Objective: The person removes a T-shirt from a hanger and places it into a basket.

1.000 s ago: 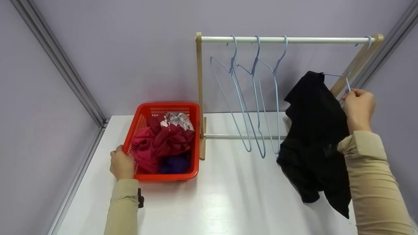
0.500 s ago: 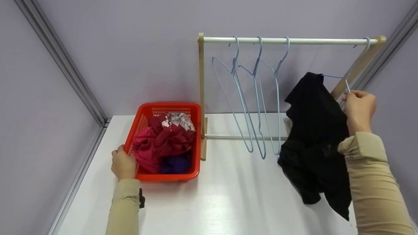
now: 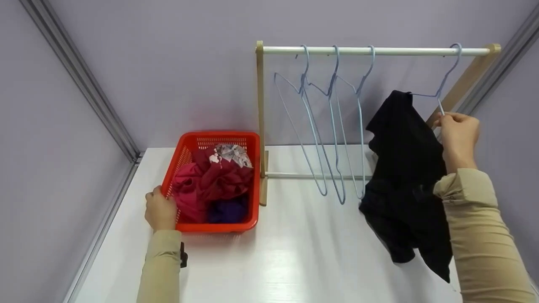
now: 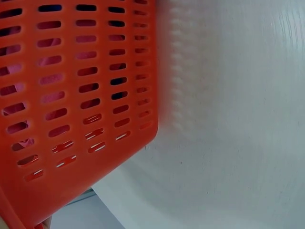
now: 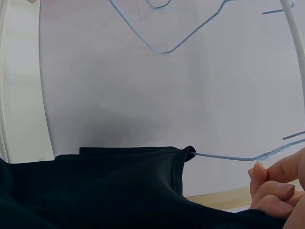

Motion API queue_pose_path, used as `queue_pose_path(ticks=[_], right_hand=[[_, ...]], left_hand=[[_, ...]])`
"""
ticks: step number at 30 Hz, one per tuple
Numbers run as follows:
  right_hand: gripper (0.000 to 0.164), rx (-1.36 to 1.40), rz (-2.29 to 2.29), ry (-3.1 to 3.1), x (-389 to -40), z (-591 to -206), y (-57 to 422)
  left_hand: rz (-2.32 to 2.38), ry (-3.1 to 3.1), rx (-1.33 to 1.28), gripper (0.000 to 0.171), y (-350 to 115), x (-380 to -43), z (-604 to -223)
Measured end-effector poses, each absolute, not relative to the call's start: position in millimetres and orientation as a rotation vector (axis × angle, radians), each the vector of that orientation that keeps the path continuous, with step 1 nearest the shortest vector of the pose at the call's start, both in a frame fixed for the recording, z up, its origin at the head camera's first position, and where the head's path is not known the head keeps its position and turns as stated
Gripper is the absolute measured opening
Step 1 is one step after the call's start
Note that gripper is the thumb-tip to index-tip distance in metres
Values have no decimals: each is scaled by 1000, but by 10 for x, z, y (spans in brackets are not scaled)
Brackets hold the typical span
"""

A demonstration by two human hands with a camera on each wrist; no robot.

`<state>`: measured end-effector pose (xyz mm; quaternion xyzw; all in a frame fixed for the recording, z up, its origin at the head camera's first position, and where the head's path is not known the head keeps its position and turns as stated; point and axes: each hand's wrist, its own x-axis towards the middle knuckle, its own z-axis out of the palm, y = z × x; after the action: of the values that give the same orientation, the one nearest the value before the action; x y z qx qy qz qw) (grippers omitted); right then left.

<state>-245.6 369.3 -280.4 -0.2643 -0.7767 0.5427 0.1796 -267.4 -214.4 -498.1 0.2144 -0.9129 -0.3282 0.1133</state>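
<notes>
At the right end of the rack, my right hand (image 3: 460,132) pinches the near arm of a light-blue wire hanger (image 3: 447,80). A black garment (image 3: 406,168) drapes from that hanger, whose hook sits over the rail. In the right wrist view, the thumb and fingers close on the wire beside the garment's neckline (image 5: 178,169). My left hand (image 3: 161,210) grips the left rim of a red plastic basket (image 3: 214,228); its fingertips are hidden beyond the rim. Crumpled clothes fill the basket: a dark red piece (image 3: 225,179), a pink one (image 3: 188,191) and a blue one (image 3: 228,210).
Three bare blue hangers (image 3: 332,105) hang along the white rail (image 3: 412,51) left of the black garment. A wooden post (image 3: 261,105) of the rack stands beside the basket. Everything rests on a white table (image 3: 278,261), with grey panels (image 3: 168,63) around it.
My right hand has shifted slightly left, and the hanger with the black garment has slid left along the rail, away from the end post. The left hand still grips the basket.
</notes>
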Motion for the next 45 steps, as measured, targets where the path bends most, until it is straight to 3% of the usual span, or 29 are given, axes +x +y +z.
queue_pose_path(ticks=[10,20,27,33,39,45], right_hand=[[34,-627,1513,-2013,-2468,-2747,3523],[24,-618,1425,-2003,-2473,-2796,3414],[30,-617,1496,-1932,-2454,-2901,3415],[15,-517,1610,-1821,-2457,-2985,3363],[9,-418,1674,-1736,-2441,-3098,3307],[21,-324,1702,-1649,-2460,-3242,3278]], left_hand=[[-943,-2680,613,46,-2143,-2678,-4990],[-949,-2688,615,47,-2133,-2680,-4988],[-950,-2685,606,47,-2112,-2673,-4992],[-943,-2683,595,48,-2101,-2681,-5005],[-945,-2683,592,48,-2105,-2691,-5007],[-949,-2700,599,49,-2123,-2688,-4997]])
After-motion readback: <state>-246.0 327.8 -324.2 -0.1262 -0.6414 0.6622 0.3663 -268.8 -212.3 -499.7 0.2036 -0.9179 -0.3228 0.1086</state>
